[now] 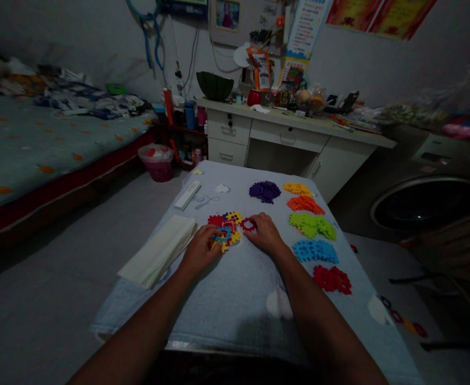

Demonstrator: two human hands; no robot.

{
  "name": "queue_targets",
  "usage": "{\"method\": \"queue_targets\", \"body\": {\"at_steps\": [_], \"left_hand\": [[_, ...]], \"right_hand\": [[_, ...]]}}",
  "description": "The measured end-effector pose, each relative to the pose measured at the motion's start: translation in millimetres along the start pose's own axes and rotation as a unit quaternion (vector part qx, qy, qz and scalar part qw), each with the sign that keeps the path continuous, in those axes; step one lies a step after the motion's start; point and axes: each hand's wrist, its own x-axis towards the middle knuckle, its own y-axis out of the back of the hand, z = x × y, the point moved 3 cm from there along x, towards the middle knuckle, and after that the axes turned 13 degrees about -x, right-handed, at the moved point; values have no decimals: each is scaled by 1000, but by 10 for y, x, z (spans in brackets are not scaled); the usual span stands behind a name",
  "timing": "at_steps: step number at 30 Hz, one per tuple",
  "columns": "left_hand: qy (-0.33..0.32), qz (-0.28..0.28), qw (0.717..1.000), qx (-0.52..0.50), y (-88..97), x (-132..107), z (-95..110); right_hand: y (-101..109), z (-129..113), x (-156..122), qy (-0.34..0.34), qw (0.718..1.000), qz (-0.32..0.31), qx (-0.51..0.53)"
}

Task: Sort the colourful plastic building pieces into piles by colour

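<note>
On a table covered with a grey-blue cloth (235,289) lies a small joined cluster of coloured plastic interlocking pieces (225,227), red, yellow and blue. My left hand (201,251) rests on the cluster's left side, fingers curled onto it. My right hand (263,233) pinches a red piece (247,224) at the cluster's right edge. To the right lie sorted piles: purple (264,191), yellow (298,189), orange (305,204), green (311,225), blue (315,251) and red (332,279).
A folded pale cloth (158,250) lies at the table's left edge, with a white flat box (187,194) and scissors (206,200) beyond it. A bed (38,144) stands left, a cluttered desk (291,128) behind, a washing machine (427,198) right, a pink bin (156,161) on the floor.
</note>
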Motion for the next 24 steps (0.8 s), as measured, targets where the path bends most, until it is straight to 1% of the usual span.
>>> {"method": "queue_targets", "body": {"at_steps": [4, 9, 13, 16, 18, 21, 24], "left_hand": [[-9, -3, 1000, 10, -11, -3, -40], [-6, -8, 1000, 23, -7, 1, -27], [-2, -7, 1000, 24, 0, 11, 3], [-4, -9, 1000, 21, -2, 11, 0], [-3, -12, 1000, 20, -6, 9, -13], [0, -13, 1000, 25, -12, 6, -30], [-5, -18, 999, 33, -17, 8, -42]], "right_hand": [[39, 19, 19, 7, 1000, 6, 0], [123, 52, 41, -39, 999, -5, 13], [254, 144, 49, -19, 1000, -3, 24], [441, 299, -8, -15, 999, -9, 39], [604, 439, -101, -20, 997, -15, 79], [841, 694, -329, -40, 987, -29, 151], [997, 953, -627, -61, 979, -57, 188]]}}
